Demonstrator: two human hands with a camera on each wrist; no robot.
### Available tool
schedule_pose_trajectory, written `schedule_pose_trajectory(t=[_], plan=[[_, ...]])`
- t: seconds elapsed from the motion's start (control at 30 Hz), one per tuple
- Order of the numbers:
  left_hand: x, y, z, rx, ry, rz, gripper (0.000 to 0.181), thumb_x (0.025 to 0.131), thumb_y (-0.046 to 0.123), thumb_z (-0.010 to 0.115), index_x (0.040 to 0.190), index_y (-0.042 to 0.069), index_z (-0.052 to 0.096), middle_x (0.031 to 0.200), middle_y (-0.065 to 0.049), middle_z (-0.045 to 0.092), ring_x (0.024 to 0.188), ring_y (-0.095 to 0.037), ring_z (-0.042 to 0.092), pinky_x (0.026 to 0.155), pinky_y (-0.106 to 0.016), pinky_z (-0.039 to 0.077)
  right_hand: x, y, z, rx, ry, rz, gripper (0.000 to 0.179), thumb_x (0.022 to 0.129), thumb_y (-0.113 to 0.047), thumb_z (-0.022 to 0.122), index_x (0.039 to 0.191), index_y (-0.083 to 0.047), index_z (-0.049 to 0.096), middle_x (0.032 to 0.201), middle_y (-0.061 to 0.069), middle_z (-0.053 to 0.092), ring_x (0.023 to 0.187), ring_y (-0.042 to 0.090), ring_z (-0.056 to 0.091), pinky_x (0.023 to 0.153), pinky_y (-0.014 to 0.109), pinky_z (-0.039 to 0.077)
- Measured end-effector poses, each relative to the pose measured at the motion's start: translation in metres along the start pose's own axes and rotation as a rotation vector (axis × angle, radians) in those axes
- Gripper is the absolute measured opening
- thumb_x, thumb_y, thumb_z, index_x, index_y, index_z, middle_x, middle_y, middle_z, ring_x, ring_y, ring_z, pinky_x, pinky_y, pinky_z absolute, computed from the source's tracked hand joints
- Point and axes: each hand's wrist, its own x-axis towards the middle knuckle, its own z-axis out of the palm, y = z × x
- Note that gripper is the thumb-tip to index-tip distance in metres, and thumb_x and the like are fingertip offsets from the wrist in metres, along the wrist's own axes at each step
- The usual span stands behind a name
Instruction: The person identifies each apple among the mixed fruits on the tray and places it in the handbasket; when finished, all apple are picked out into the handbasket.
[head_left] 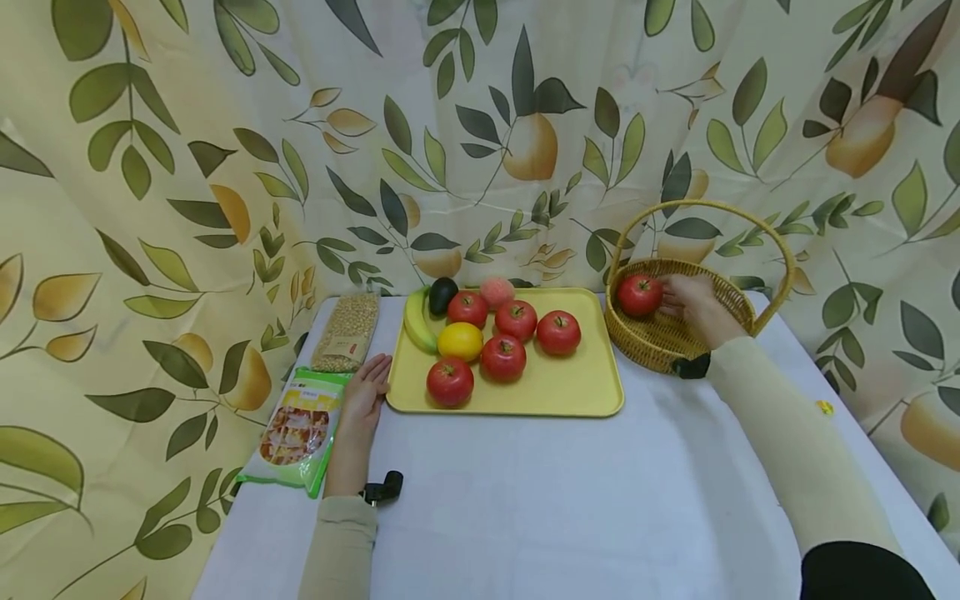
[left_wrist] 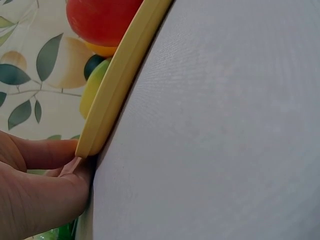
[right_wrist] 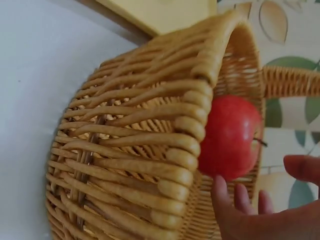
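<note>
A red apple is inside the wicker basket, against its left inner side. My right hand reaches over the basket; in the right wrist view its fingertips are right at the apple's lower side, with the thumb held apart. My left hand is at the left edge of the yellow tray, fingers extended and touching the rim near its front corner, as the left wrist view also shows. On the tray lie several red apples, a lemon, a banana, a pinkish peach and a dark avocado.
Left of the tray, a clear bag of pale grains or beans lies behind a green and white printed food packet. The basket's tall arched handle rises behind my right hand. A leaf-patterned curtain hangs behind the white table.
</note>
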Motion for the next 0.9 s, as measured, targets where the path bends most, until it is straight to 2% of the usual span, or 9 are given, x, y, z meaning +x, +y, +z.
schedule_pose_trajectory(t=[0.1, 0.2, 0.27, 0.4, 0.5, 0.7, 0.9], plan=[[0.002, 0.001, 0.0, -0.007, 0.009, -0.001, 0.079, 0.084, -0.032, 0.026, 0.159, -0.008, 0.03, 0.164, -0.026, 0.034, 0.153, -0.032, 0.034, 0.118, -0.036, 0.035, -0.008, -0.005, 0.002, 0.007, 0.028, -0.041, 0.037, 0.101, -0.021, 0.064, 0.134, -0.006, 0.057, 0.126, 0.006, 0.058, 0.097, 0.01, 0.061, 0.078, 0.021, 0.061], [0.003, 0.001, -0.001, -0.011, 0.014, -0.006, 0.079, 0.084, -0.032, 0.027, 0.159, -0.007, 0.031, 0.163, -0.025, 0.035, 0.152, -0.031, 0.035, 0.116, -0.034, 0.036, -0.017, -0.011, 0.002, -0.002, 0.033, -0.087, 0.046, 0.102, -0.021, 0.063, 0.143, -0.003, 0.055, 0.139, 0.007, 0.051, 0.1, 0.008, 0.055, 0.082, 0.018, 0.059], [0.003, 0.002, -0.001, -0.009, 0.013, -0.01, 0.079, 0.084, -0.032, 0.028, 0.159, -0.007, 0.03, 0.163, -0.025, 0.035, 0.152, -0.031, 0.035, 0.117, -0.034, 0.036, -0.024, -0.015, 0.002, 0.006, 0.024, -0.105, 0.039, 0.102, -0.023, 0.064, 0.136, -0.007, 0.057, 0.136, 0.005, 0.052, 0.101, 0.007, 0.056, 0.087, 0.019, 0.058], [0.002, 0.004, 0.0, -0.017, 0.016, -0.013, 0.08, 0.083, -0.033, 0.028, 0.159, -0.008, 0.03, 0.163, -0.026, 0.035, 0.153, -0.032, 0.034, 0.12, -0.036, 0.034, -0.037, -0.023, 0.002, 0.006, -0.017, -0.152, 0.031, 0.102, -0.024, 0.064, 0.128, -0.011, 0.053, 0.119, -0.001, 0.052, 0.1, 0.007, 0.061, 0.094, 0.022, 0.057], [0.001, 0.005, 0.001, -0.03, 0.014, -0.014, 0.08, 0.083, -0.034, 0.027, 0.159, -0.009, 0.03, 0.163, -0.027, 0.035, 0.153, -0.032, 0.034, 0.122, -0.037, 0.032, -0.048, -0.026, 0.004, -0.02, -0.041, -0.19, 0.036, 0.103, -0.023, 0.061, 0.134, -0.008, 0.05, 0.118, -0.001, 0.052, 0.1, 0.007, 0.062, 0.095, 0.023, 0.056], [0.001, 0.004, 0.001, -0.039, 0.006, -0.015, 0.08, 0.082, -0.034, 0.027, 0.159, -0.009, 0.029, 0.163, -0.027, 0.034, 0.153, -0.033, 0.033, 0.123, -0.037, 0.031, -0.067, -0.024, 0.013, -0.082, -0.083, -0.231, 0.03, 0.106, -0.024, 0.057, 0.132, -0.01, 0.052, 0.127, 0.001, 0.051, 0.109, 0.012, 0.058, 0.098, 0.026, 0.056], [0.002, 0.0, 0.0, -0.025, 0.008, -0.019, 0.08, 0.083, -0.033, 0.027, 0.159, -0.008, 0.03, 0.163, -0.026, 0.035, 0.153, -0.031, 0.034, 0.122, -0.035, 0.032, -0.08, -0.015, 0.021, -0.132, -0.18, -0.25, 0.049, 0.108, -0.026, 0.055, 0.148, 0.0, 0.046, 0.14, 0.011, 0.049, 0.122, 0.022, 0.057, 0.102, 0.032, 0.054]])
